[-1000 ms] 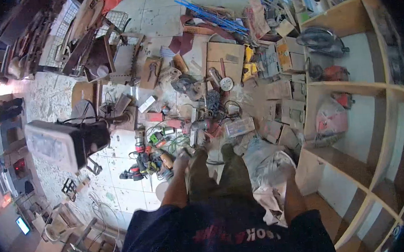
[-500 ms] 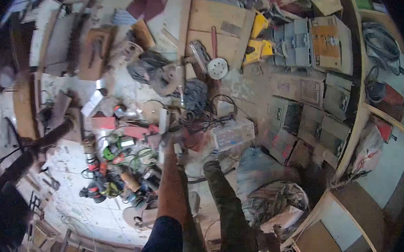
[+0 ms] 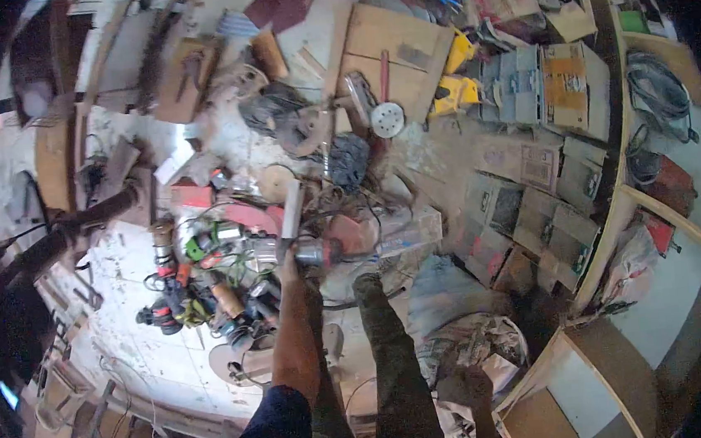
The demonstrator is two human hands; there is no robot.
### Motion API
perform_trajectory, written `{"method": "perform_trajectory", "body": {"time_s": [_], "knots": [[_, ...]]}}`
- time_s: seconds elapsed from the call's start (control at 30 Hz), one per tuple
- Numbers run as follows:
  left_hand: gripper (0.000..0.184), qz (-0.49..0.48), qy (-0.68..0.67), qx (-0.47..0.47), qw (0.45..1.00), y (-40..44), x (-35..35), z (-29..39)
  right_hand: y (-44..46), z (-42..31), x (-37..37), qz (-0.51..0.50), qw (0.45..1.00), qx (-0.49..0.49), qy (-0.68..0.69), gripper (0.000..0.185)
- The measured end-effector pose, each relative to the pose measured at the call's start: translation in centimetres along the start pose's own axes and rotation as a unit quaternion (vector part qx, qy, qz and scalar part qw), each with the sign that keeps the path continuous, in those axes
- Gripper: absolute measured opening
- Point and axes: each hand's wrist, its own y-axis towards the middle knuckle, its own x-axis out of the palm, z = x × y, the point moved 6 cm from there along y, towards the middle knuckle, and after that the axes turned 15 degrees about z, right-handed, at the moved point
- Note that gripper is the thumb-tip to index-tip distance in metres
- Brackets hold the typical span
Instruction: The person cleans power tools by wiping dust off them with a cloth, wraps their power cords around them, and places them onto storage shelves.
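Observation:
My left hand [image 3: 287, 259] reaches down to the cluttered floor, its fingers closed around a power tool with a grey and red body [image 3: 313, 252]. The tool's exact kind is blurred. A pale flat bar [image 3: 292, 209] stands just beyond the hand, and a curved red part [image 3: 254, 217] lies to its left. Right of the tool is a clear plastic-wrapped box [image 3: 410, 230]. My right hand [image 3: 467, 386] hangs at the lower right, near an open sack of crumpled scrap [image 3: 487, 345]; its fingers are dark and indistinct.
Several power tools and cords [image 3: 216, 302] crowd the floor at left. Tool cases [image 3: 513, 79] and cartons [image 3: 576, 86] line the right, beside wooden shelving [image 3: 615, 379]. A sanding disc [image 3: 388, 120] lies near a cardboard sheet [image 3: 393, 36]. My shoe [image 3: 366, 281] is close to the box.
The grey and red tool now shows clearly at my left hand, where it was blurred before. My right hand has come up beside the sack. The view has shifted slightly.

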Motion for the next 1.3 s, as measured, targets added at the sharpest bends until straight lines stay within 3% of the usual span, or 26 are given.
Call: {"method": "perform_trajectory", "body": {"time_s": [0.07, 0.1, 0.17, 0.2, 0.27, 0.33, 0.37, 0.43, 0.47, 0.53, 0.57, 0.63, 0.7, 0.73, 0.8, 0.83, 0.9, 0.93, 1.0, 1.03, 1.07, 1.13, 1.2, 1.23, 1.27, 1.3], "knots": [[0.034, -0.096, 0.064, -0.177, 0.977, -4.3, -1.3, 2.8, 3.2, 1.6, -0.3, 0.034, 0.966, 0.173, 0.189, 0.028], [0.035, -0.182, -0.006, -0.152, 0.971, -5.6, -1.4, 3.8, 5.6, -5.4, -3.3, 0.118, 0.987, -0.101, -0.037, 0.030], [0.035, -0.189, 0.009, -0.188, 0.964, -9.6, -2.9, 6.6, 7.4, -18.2, -7.0, 0.194, 0.876, -0.362, -0.253, 0.033], [0.036, -0.200, 0.022, -0.230, 0.952, -11.5, -3.0, 7.5, 9.7, -19.1, -8.4, 0.135, 0.981, -0.136, -0.024, 0.030], [0.040, -0.227, 0.096, -0.255, 0.935, -12.3, -5.6, 7.3, 11.4, -22.2, -9.6, 0.054, 0.970, 0.096, 0.216, 0.032], [0.042, -0.330, 0.128, -0.190, 0.916, -16.5, -5.4, 10.2, 12.2, -27.3, -12.7, 0.057, 0.992, 0.037, 0.110, 0.036], [0.042, -0.333, 0.128, -0.185, 0.916, -18.6, -4.9, 11.9, 12.7, -30.1, -14.3, 0.061, 0.995, 0.016, 0.076, 0.039], [0.043, -0.366, 0.236, -0.159, 0.886, -23.3, -4.5, 14.3, 12.8, -35.6, -19.5, 0.187, 0.922, -0.030, 0.337, 0.025], [0.043, -0.369, 0.238, -0.154, 0.885, -24.8, -4.7, 14.5, 13.5, -34.3, -20.0, 0.191, 0.920, -0.032, 0.341, 0.025], [0.049, -0.404, 0.284, -0.121, 0.861, -27.4, -4.2, 15.2, 16.4, -29.9, -17.4, -0.006, 0.841, 0.110, 0.529, 0.024], [0.049, -0.427, 0.302, -0.111, 0.845, -28.9, -4.1, 15.3, 16.5, -30.7, -18.3, 0.000, 0.840, 0.109, 0.532, 0.024], [0.049, -0.500, 0.335, -0.072, 0.796, -31.9, -2.8, 16.1, 15.7, -34.0, -18.1, -0.160, 0.949, 0.063, 0.265, 0.029], [0.051, -0.571, 0.352, -0.014, 0.742, -35.0, -0.3, 17.4, 12.9, -39.5, -19.3, -0.202, 0.927, -0.145, 0.281, 0.034], [0.051, -0.576, 0.356, -0.010, 0.736, -38.6, 1.9, 19.6, 11.5, -40.4, -19.4, -0.194, 0.928, -0.144, 0.285, 0.034], [0.051, -0.575, 0.473, 0.077, 0.663, -43.9, 4.2, 22.2, 9.5, -42.1, -19.2, -0.259, 0.863, -0.096, 0.423, 0.038], [0.052, -0.573, 0.510, 0.107, 0.632, -47.0, 5.0, 23.5, 8.7, -41.8, -19.9, -0.253, 0.862, -0.098, 0.427, 0.038], [0.054, -0.486, 0.372, -0.028, 0.790, -51.8, 6.0, 26.9, 7.2, -42.4, -22.7, -0.178, 0.882, -0.210, 0.382, 0.039], [0.054, -0.491, 0.376, -0.023, 0.785, -52.7, 6.2, 27.6, 6.0, -42.9, -24.2, -0.149, 0.885, -0.245, 0.366, 0.040], [0.057, -0.515, 0.393, -0.063, 0.759, -53.6, 6.6, 28.3, 3.2, -43.9, -25.6, -0.155, 0.932, -0.279, 0.174, 0.041], [0.059, -0.548, 0.390, 0.003, 0.740, -53.0, 7.4, 28.5, 2.2, -44.8, -26.7, -0.174, 0.915, -0.298, 0.210, 0.040], [0.059, -0.552, 0.393, 0.008, 0.735, -52.0, 7.1, 28.5, 2.1, -45.0, -28.2, -0.166, 0.915, -0.299, 0.213, 0.040], [0.059, -0.566, 0.466, -0.033, 0.679, -55.5, 6.1, 30.9, 3.9, -45.3, -32.7, -0.078, 0.926, -0.219, 0.298, 0.039], [0.060, -0.569, 0.474, 0.000, 0.672, -57.2, 5.6, 31.7, 4.4, -45.1, -38.1, 0.112, 0.875, -0.030, 0.470, 0.037], [0.060, -0.603, 0.425, 0.048, 0.674, -58.3, 5.7, 32.1, 4.9, -45.0, -39.1, 0.119, 0.873, -0.032, 0.473, 0.037], [0.060, -0.634, 0.372, 0.097, 0.671, -59.3, 6.1, 32.9, 6.1, -43.6, -39.4, 0.112, 0.801, 0.070, 0.584, 0.038], [0.065, -0.624, 0.406, 0.046, 0.666, -59.8, 5.6, 33.5, 6.7, -41.9, -39.0, 0.097, 0.707, 0.169, 0.680, 0.039]]}}
